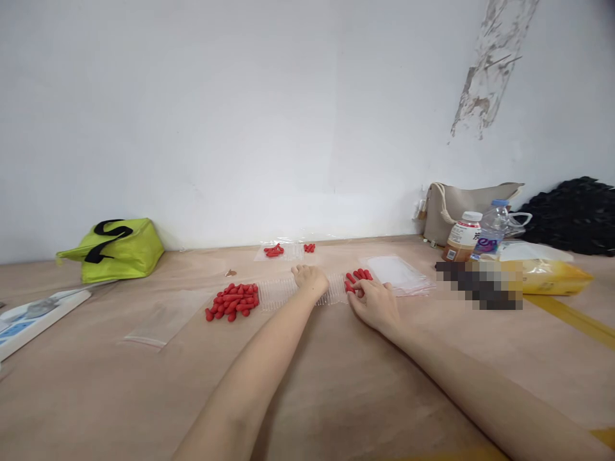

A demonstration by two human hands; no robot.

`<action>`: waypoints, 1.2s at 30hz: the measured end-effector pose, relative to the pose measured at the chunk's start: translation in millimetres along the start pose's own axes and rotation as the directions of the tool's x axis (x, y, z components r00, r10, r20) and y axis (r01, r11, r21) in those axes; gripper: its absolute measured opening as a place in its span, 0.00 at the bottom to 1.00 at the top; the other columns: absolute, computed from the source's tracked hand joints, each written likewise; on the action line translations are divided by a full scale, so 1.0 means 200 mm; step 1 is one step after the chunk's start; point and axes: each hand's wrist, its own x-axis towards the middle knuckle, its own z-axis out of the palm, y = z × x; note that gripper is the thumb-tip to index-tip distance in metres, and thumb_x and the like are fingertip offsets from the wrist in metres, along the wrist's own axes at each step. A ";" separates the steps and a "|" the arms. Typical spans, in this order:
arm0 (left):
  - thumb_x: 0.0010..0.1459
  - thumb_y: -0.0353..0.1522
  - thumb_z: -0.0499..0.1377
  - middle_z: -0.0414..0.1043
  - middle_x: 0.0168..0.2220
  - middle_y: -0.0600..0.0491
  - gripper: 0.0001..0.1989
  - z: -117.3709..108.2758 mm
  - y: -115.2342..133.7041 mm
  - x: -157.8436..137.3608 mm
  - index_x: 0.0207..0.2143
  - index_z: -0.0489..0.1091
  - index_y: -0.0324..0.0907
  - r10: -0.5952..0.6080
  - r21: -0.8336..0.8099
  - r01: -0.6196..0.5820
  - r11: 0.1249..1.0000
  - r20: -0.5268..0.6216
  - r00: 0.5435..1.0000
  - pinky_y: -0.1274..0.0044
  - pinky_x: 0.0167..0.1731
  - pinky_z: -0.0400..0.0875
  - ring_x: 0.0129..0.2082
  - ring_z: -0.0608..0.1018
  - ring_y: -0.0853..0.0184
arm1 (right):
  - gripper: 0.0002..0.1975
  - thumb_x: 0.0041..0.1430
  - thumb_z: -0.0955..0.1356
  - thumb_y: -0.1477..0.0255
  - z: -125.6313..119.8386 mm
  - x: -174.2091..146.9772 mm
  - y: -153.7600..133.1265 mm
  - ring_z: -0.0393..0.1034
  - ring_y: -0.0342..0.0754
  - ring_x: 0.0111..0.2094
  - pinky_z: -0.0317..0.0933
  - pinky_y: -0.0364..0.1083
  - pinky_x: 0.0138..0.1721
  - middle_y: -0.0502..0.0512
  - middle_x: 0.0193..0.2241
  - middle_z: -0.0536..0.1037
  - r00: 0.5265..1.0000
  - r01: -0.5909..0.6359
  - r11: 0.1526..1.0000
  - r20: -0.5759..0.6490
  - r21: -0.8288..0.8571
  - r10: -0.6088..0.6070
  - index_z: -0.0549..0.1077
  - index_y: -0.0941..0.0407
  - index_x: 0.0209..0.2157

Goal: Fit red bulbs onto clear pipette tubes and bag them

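A row of thin clear tubes (276, 294) lies side by side on the brown-covered table. Across the row reaches my left hand (311, 282), its fingers curled down at the far side; whatever they hold is hidden. My right hand (377, 304) is at the row's right end, thumb and forefinger closing on a red rubber bulb (349, 287). Several more red bulbs (361, 275) lie just beyond those fingers. To the left of the tubes sits a larger pile of red bulbs (233, 301).
Flat clear zip bags (398, 275) are stacked at right, and another clear bag (163, 320) lies left. Bags with red pieces (273, 250) rest by the wall. Around stand a green bag (125, 250), a power strip (43, 320), bottles (464, 237) and a yellow packet (552, 278).
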 end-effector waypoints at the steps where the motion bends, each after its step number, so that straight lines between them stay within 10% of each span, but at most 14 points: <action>1: 0.50 0.31 0.55 0.68 0.41 0.37 0.10 -0.03 -0.01 -0.02 0.35 0.69 0.35 0.035 -0.016 -0.035 0.999 -0.004 0.999 0.64 0.40 0.53 0.44 0.66 0.49 | 0.06 0.51 0.62 0.71 0.00 -0.01 0.00 0.67 0.49 0.35 0.50 0.47 0.35 0.53 0.28 0.74 0.999 0.033 0.998 -0.009 0.059 -0.032 0.69 0.56 0.29; 11: 0.61 0.31 0.46 0.70 0.31 0.55 0.06 -0.04 -0.57 -0.52 0.33 0.61 0.43 0.588 -0.249 -0.593 0.765 -0.103 0.802 0.72 0.40 0.55 0.32 0.70 0.67 | 0.10 0.50 0.64 0.75 -0.07 -0.05 -0.15 0.64 0.47 0.37 0.57 0.46 0.39 0.52 0.31 0.74 0.857 0.254 0.819 0.274 0.514 -0.437 0.72 0.53 0.36; 18: 0.60 0.32 0.48 0.72 0.35 0.55 0.08 0.05 -0.66 -0.56 0.36 0.67 0.44 0.515 -0.366 -0.573 0.733 -0.251 0.819 0.72 0.40 0.55 0.37 0.71 0.66 | 0.07 0.49 0.66 0.70 -0.01 0.02 -0.23 0.65 0.45 0.30 0.58 0.43 0.32 0.53 0.27 0.71 0.793 0.271 0.859 0.405 0.433 -0.455 0.75 0.54 0.31; 25: 0.60 0.32 0.48 0.71 0.34 0.55 0.09 0.05 -0.66 -0.56 0.36 0.67 0.44 0.484 -0.352 -0.572 0.741 -0.311 0.818 0.74 0.38 0.56 0.35 0.71 0.67 | 0.04 0.52 0.64 0.74 0.05 -0.03 -0.27 0.65 0.43 0.32 0.59 0.43 0.34 0.52 0.29 0.71 0.903 0.165 0.799 0.238 0.579 -0.359 0.71 0.56 0.30; 36: 0.61 0.33 0.47 0.73 0.35 0.55 0.09 0.04 -0.62 -0.55 0.35 0.67 0.44 0.507 -0.348 -0.588 0.731 -0.300 0.808 0.72 0.40 0.54 0.34 0.71 0.67 | 0.09 0.53 0.63 0.74 0.06 -0.08 -0.30 0.67 0.43 0.32 0.62 0.44 0.35 0.54 0.32 0.73 0.895 0.144 0.748 0.237 0.648 -0.378 0.71 0.55 0.38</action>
